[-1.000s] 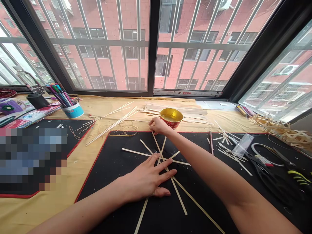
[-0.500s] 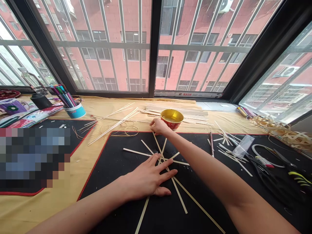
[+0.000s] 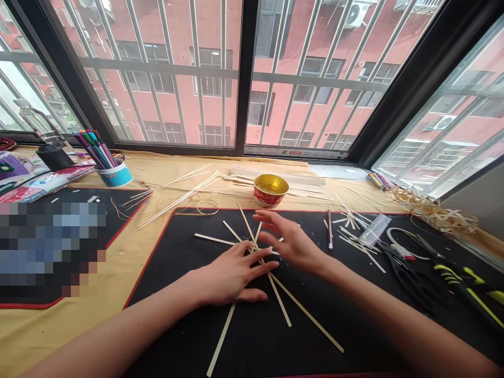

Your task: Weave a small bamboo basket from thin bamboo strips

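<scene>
Back from the far end of one long strip [image 3: 247, 224], your right hand [image 3: 291, 241] has drawn toward you and come close beside your left hand [image 3: 232, 275]. Your left hand has stayed put over the place where the pale strips [image 3: 309, 315] cross, and the star they make looks much the same.

Your right grip stands apart, fingers loosely curled with nothing seen between them. Your left grip is spread too, palm down over the crossing and pinching nothing that shows.

Mind how the long strip lies: its axis runs from the far side, a little to your left, through the crossing toward you and to your right. Its far end points up just left of the red bowl [image 3: 271, 199]. Your right hand is nearer that far end, sitting to the right of it with fingertips turned left toward it; your left hand covers the middle. Whether your lower right fingers touch the shorter strip ends under them, you cannot tell from here. All of the star lies on the black mat [image 3: 177, 336] on the worktop [image 3: 129, 252].
</scene>
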The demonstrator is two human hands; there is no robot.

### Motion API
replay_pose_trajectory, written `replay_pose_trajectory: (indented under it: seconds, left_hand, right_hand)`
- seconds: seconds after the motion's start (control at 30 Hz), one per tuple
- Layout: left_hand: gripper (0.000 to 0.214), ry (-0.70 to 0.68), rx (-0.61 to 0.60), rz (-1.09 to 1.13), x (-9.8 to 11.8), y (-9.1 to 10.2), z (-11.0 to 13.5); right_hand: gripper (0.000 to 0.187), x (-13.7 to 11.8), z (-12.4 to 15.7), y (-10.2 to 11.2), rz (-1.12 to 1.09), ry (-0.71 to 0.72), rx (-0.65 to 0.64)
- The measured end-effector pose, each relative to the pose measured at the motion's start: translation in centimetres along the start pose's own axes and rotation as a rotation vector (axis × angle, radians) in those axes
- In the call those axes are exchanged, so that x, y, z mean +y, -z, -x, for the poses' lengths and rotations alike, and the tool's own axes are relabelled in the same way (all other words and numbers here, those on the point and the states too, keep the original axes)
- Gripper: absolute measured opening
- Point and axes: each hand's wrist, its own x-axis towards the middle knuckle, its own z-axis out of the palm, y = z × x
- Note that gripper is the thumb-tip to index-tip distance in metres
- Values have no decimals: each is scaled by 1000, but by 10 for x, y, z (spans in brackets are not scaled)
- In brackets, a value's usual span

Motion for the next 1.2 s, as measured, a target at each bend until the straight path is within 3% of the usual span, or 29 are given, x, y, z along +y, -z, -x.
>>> replay_pose_trajectory:
  seconds: [0.1, 0.2, 0.33, 0.4, 0.5, 0.57, 0.63, 0.73, 0.83, 1.0, 1.2]
  left_hand:
    - [73, 54, -7, 106, 1, 3, 1]
    - [89, 121, 6, 188, 2, 3, 3]
    - [96, 90, 100, 268, 0, 4, 4]
    - [95, 71, 150, 345, -3, 5, 3]
    - [64, 126, 252, 466, -11, 7, 2]
    - [39, 165, 317, 415, -19, 9, 4]
    - [29, 158, 348, 223, -28, 12, 8]
    - [23, 155, 276, -132, -39, 19, 16]
    - [16, 206, 149, -331, -43, 25, 21]
    - [18, 215, 72, -440, -40, 26, 21]
    - [23, 199, 95, -508, -40, 21, 22]
  right_hand:
    - [83, 14, 30, -6, 27, 81, -88]
    - [111, 21, 38, -14, 83, 111, -191]
    - [118, 25, 36, -21, 135, 125, -214]
    - [117, 26, 36, -23, 151, 120, -193]
    - [113, 27, 35, -23, 163, 125, -194]
    - [107, 25, 35, -22, 165, 118, -210]
    - [100, 20, 35, -21, 176, 96, -222]
    - [86, 12, 34, -18, 217, 80, -238]
    - [71, 8, 31, -17, 280, 121, -272]
    - [64, 10, 30, -17, 375, 171, -298]
    - [58, 13, 32, -18, 458, 219, -313]
